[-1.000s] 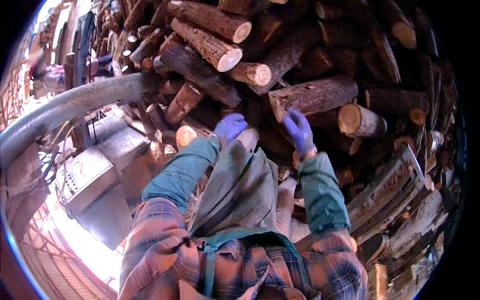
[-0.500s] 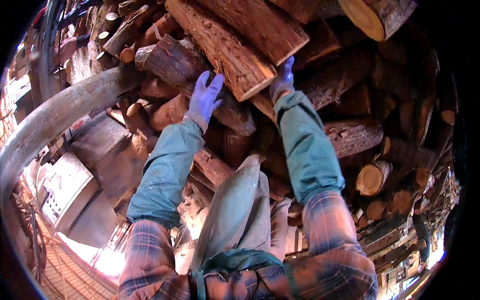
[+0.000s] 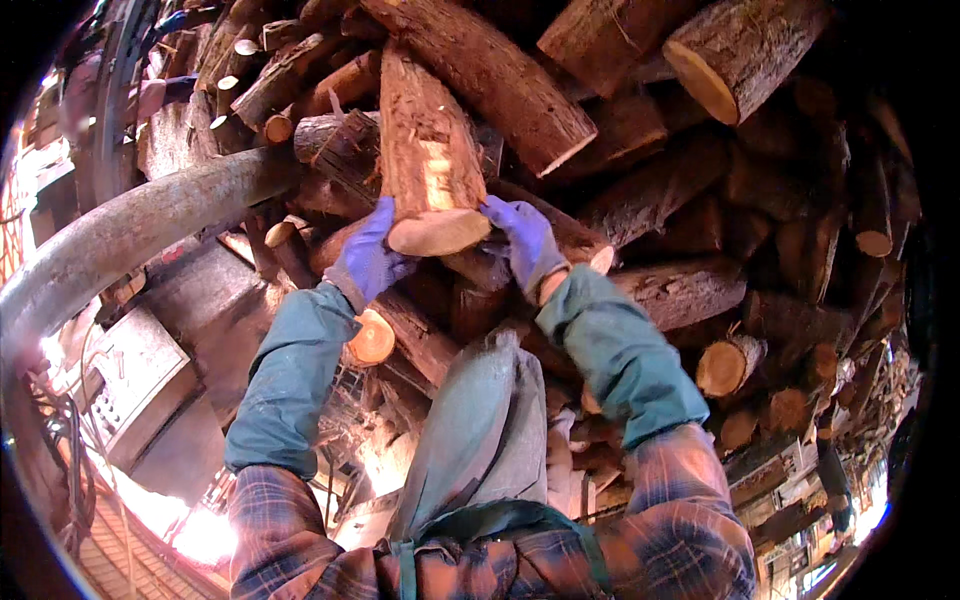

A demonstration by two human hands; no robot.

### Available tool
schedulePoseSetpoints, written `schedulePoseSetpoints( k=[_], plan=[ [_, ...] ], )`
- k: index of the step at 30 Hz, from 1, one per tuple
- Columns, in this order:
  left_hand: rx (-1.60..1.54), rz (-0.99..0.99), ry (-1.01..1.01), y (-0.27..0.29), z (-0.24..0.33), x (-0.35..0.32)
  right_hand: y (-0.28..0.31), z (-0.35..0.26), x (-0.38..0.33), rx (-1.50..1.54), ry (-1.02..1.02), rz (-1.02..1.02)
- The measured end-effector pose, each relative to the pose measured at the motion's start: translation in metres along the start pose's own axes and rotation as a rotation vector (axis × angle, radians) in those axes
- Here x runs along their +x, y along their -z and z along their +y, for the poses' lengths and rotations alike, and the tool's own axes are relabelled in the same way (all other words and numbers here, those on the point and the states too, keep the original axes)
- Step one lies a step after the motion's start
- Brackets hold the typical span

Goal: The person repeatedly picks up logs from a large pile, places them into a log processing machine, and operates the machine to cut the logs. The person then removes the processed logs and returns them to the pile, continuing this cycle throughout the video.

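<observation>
Both yr hands, left hand [image 3: 368,258] & right hand [image 3: 528,243], fingers clamped on split log [image 3: 428,160] (heavy end down): slips, or woodpile [image 3: 700,180] shifts onto you

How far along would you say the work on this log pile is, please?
Done: nothing here shows logs already moved. In hand: the left hand and right hand, both gloved, grip the cut end of one log. Left: the log pile is large.
</observation>
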State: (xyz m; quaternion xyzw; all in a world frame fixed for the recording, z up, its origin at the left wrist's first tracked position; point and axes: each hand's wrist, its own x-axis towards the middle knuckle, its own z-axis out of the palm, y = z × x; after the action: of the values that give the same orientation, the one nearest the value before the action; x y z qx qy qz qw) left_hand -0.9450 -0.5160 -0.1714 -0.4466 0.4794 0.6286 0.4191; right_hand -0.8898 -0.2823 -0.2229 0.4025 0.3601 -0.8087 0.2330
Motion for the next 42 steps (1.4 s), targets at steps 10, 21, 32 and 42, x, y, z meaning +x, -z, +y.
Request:
schedulePoseSetpoints(
  k=[10, 21, 32, 42],
  plan=[
    [0.724, 0.597, -1.244, 0.099, 0.144, 0.101, 0.071, 0.116, -0.018, 0.146, -0.315, 0.259],
    [1.059, 0.373, -0.689, 0.122, 0.225, 0.178, 0.13, 0.178, -0.029, 0.334, -0.392, 0.151],
    [0.882, 0.144, -0.795, 0.019, -0.052, -0.116, 0.024, 0.243, 0.013, 1.148, -0.447, -0.242],
    [1.15, -0.397, -1.017, -0.055, -0.327, -0.257, 0.188, 0.338, -0.101, 0.433, 0.194, -0.336]
  ],
)
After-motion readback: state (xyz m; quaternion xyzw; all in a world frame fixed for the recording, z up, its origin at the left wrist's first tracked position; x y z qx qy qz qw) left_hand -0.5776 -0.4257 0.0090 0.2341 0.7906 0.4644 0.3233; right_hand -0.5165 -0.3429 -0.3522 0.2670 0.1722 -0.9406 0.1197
